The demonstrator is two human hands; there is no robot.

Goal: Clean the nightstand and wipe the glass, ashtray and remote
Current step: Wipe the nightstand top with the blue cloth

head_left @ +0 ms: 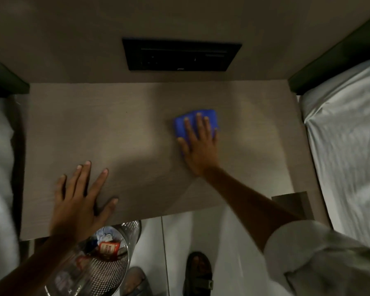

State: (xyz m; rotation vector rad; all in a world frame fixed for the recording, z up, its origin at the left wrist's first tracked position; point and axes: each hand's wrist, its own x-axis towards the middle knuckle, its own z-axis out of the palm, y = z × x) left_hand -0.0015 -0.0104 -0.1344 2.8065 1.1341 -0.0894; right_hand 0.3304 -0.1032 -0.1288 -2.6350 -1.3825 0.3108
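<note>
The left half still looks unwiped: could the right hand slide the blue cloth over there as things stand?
Probably yes. The nightstand top shows nothing between the blue cloth under the right hand and its left side; only the left hand, flat near the front edge, might need lifting.

The nightstand (120, 133) is seen from above as a wide top of pale grey-brown wood grain. A blue cloth (183, 124) (folded into a small pad) is laid flat on it, right of centre and nearer the back edge than the front.
</note>
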